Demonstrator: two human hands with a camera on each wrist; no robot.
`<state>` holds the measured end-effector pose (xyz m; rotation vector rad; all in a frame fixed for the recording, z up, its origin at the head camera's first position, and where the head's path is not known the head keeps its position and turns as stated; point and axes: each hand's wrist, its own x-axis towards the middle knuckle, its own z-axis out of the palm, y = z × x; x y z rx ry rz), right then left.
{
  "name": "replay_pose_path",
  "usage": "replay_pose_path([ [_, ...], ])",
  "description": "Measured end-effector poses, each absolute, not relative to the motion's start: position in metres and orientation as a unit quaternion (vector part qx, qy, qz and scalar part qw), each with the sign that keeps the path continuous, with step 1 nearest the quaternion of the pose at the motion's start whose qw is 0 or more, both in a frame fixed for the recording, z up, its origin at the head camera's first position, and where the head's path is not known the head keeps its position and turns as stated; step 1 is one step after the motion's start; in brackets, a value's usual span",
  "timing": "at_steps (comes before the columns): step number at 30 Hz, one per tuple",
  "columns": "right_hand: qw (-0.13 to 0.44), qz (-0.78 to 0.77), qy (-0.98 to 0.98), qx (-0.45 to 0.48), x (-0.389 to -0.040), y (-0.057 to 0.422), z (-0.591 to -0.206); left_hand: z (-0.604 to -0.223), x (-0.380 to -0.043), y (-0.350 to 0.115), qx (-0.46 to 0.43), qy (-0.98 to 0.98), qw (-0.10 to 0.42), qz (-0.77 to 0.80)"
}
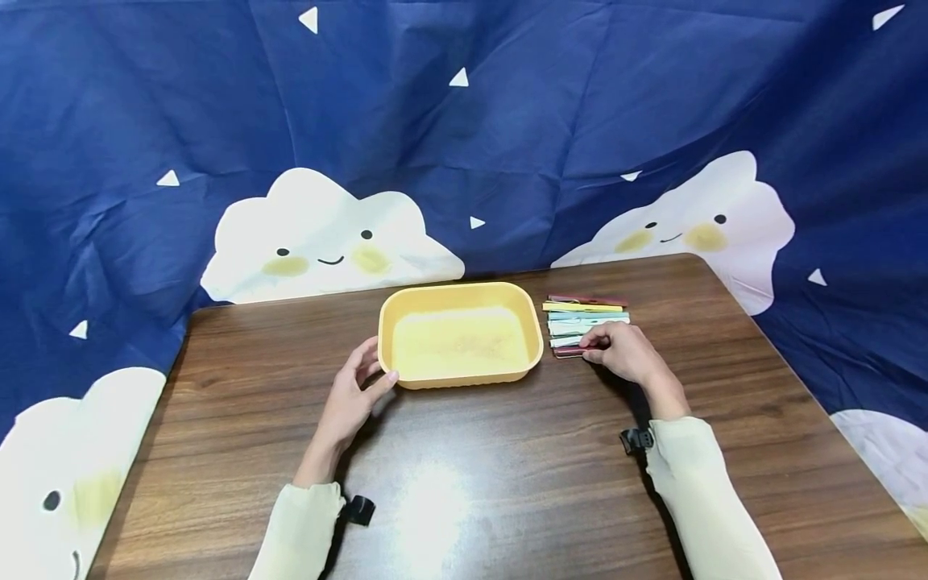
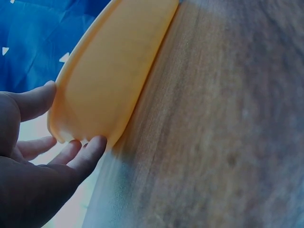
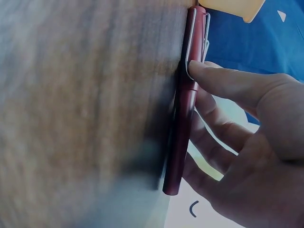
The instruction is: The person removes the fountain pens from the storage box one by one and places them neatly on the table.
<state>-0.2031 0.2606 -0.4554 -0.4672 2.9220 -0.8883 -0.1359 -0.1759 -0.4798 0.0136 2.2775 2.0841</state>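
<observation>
A yellow plastic basin (image 1: 461, 379) stands on the table with its inside bare. My left hand (image 1: 357, 387) holds its near left corner, thumb at the rim and fingertips against the end wall (image 2: 102, 71). To the right of the basin lies a row of several pens (image 1: 589, 307) in red, yellow, pale blue and white. At the near end of that row, my right hand (image 1: 619, 350) pinches a dark red pen (image 3: 183, 109) with a wire clip. The thumb lies over the clip, with the other fingers behind the pen.
The wooden table (image 1: 507, 475) ends at the back and sides against a blue cloth (image 1: 435, 121) with cloud faces and white triangles. A dark camera strap (image 1: 636, 440) sits at the right wrist, another (image 1: 358, 510) at the left.
</observation>
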Motion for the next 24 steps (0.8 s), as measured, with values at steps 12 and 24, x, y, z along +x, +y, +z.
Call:
replay_pose_path([
  [12,0.034,-0.286,0.947,-0.14,-0.203,0.256,-0.451,-0.476,-0.139,-0.181,0.006,0.75,0.034,0.661],
  [24,-0.061,-0.286,0.943,-0.16,-0.198,0.24,-0.429,-0.473,-0.132,-0.194,-0.018,0.77,0.036,0.637],
])
